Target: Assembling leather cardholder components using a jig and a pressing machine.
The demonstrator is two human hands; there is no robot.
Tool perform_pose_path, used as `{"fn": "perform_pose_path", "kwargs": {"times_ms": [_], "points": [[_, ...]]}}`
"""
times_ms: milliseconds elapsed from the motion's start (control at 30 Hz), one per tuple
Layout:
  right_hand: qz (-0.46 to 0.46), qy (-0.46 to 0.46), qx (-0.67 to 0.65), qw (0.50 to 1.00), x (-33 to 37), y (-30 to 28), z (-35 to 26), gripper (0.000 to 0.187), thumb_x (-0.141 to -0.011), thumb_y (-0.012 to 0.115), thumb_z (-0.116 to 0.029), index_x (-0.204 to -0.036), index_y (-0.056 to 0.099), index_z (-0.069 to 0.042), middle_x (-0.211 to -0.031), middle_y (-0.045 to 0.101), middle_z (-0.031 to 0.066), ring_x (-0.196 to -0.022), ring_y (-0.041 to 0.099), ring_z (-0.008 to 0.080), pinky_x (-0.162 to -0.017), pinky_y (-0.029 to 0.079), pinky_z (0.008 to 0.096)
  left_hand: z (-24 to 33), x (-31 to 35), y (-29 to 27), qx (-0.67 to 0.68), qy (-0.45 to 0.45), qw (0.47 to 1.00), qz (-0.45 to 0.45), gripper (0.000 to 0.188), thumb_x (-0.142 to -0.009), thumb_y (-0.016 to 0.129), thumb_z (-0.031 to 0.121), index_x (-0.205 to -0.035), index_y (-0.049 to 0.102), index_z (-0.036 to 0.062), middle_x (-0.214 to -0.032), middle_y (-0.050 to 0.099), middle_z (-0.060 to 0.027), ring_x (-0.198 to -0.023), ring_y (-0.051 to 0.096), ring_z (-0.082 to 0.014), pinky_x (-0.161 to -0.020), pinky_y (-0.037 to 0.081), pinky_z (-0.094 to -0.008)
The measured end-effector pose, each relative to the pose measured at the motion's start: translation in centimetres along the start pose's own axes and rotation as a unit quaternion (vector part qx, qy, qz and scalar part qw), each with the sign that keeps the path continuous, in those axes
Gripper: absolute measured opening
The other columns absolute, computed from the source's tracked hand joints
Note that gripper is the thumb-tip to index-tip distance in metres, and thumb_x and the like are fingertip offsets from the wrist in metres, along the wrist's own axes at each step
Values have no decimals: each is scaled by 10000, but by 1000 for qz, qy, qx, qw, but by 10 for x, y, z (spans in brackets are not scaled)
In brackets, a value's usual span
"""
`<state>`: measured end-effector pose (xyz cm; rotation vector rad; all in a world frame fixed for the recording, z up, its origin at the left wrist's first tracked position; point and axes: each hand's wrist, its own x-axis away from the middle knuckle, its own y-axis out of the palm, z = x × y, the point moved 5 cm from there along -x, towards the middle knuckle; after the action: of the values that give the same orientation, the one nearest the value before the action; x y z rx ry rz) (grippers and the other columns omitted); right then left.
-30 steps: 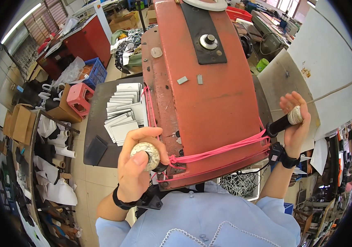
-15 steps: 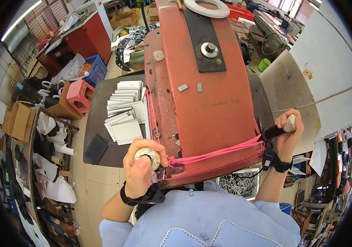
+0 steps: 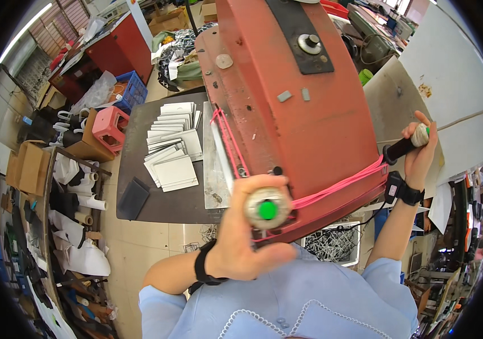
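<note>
In front of me is a red press machine's swing arm (image 3: 320,130), with a handle on each side. My left hand (image 3: 233,243) curls its fingers around the left handle's pale wrapped knob (image 3: 254,204); the thumb stands out, off the green button (image 3: 268,210). On the right, a black handle (image 3: 398,150) ends in another wrapped knob (image 3: 420,137). My right hand (image 3: 420,161) closes around it, some fingers lifted, and a bit of green shows at its end. Pink cord (image 3: 340,191) stretches across the arm's front between the handles.
Overlapping white rectangular pieces (image 3: 178,172) lie on the dark table (image 3: 134,135) at left, with a black flat piece (image 3: 133,198) nearby. A white crate (image 3: 357,243) of metal parts stands below the arm. Further left are a pink stool (image 3: 110,129) and a rack of rolls.
The red arm has swung to the right with both handles and my hands. My left thumb has come off the knob's top, uncovering the green button; some right fingers have lifted.
</note>
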<state>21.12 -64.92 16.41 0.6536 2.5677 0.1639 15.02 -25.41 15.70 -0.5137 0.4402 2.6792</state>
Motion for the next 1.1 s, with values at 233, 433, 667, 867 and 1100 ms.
{"fn": "perform_pose_path", "kwargs": {"times_ms": [233, 433, 667, 867, 1100], "points": [[105, -144, 285, 942, 25, 4, -28, 445, -1060, 419, -349, -1261, 560, 22, -1224, 612, 137, -1140, 566, 191, -1001, 414, 328, -14, -22, 52, -214, 111, 944, -224, 1060, -816, 798, 259, -1541, 81, -28, -1540, 271, -256, -1400, 351, -372, -1144, 277, -428], [-185, 51, -26, 981, 106, 83, -10, 703, -1037, 253, -576, -1253, 533, 31, -1085, 658, 169, -1051, 619, 239, -947, 456, 362, -101, -26, -26, -409, -34, 879, -243, 376, -855, 716, 164, -1192, 612, 33, -1329, 555, -203, -1226, 529, -374, -1046, 413, -432], [-28, 34, -92, 995, 61, 31, 10, 691, -1044, 243, -567, -1175, 555, 35, -911, 616, 96, -840, 570, 190, -799, 451, 317, -131, -57, -47, -576, 50, 785, -221, 325, -849, 710, 194, -1109, 620, 20, -1283, 581, -184, -1198, 544, -362, -986, 446, -427], [129, -149, 227, 954, 44, 1, 8, 483, -1044, 455, -354, -1330, 486, 34, -1300, 534, 142, -1176, 527, 225, -1026, 392, 341, -153, -43, -45, -683, 137, 670, -255, 307, -877, 647, 182, -1132, 570, 28, -1271, 583, -187, -1171, 587, -329, -941, 496, -415], [-244, -138, 386, 879, 97, 114, 41, 417, -851, 694, -118, -1254, 597, -70, -1340, 550, 124, -1275, 489, 318, -1084, 373, 430, -152, -47, -49, -708, 180, 631, -263, 282, -858, 585, 103, -1110, 545, -17, -1195, 628, -176, -1128, 614, -300, -909, 505, -392]]}}
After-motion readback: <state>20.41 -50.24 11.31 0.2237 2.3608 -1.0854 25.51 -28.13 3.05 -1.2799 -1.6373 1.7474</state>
